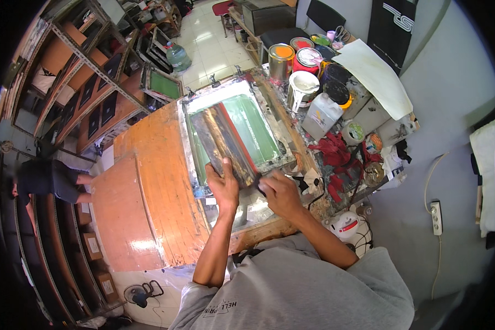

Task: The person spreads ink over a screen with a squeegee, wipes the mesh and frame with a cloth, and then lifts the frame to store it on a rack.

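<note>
While our left hand pinches the near end of the wide, paint-streaked brown squeegee between thumb and fingers, we would do well to hold it steady and draw the small black cloth-like scrap, pinched in our right hand, evenly along its red edge strip. Beyond the left grip, the squeegee stretches away over the green mesh screen; the right grip sits beside its near right corner.

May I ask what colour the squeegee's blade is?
The blade is brownish red, best seen in the head view.
</note>
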Tool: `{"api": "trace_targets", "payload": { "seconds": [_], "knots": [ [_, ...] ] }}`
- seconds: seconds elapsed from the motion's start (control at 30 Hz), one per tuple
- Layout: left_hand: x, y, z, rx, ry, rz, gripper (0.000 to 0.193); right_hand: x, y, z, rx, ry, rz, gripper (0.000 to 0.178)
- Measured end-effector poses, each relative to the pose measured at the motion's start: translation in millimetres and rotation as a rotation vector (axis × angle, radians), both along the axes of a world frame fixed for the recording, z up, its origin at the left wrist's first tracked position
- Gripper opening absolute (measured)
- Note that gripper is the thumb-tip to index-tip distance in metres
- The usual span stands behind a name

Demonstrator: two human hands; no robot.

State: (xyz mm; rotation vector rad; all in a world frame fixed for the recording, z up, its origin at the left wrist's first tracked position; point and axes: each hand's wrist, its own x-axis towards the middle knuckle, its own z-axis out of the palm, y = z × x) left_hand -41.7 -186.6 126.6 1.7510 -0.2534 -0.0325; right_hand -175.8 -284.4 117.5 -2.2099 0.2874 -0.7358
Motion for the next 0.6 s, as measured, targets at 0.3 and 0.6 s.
{"api": "trace_targets", "payload": {
  "seconds": [0.3, 0.6],
  "knots": [
    [-8.9, -9.2, 30.7, -0.183, 0.065, -0.060, 0.024, 20.6, -104.6, 20.9, 0.529, 0.046, -0.208, 0.015],
    [-46.1, 3.9, 8.4, -0.089, 0.059, -0.215, 0.025, 103.4, -97.8, 67.3, 1.151, -0.276, 0.030, 0.030]
  ]
}}
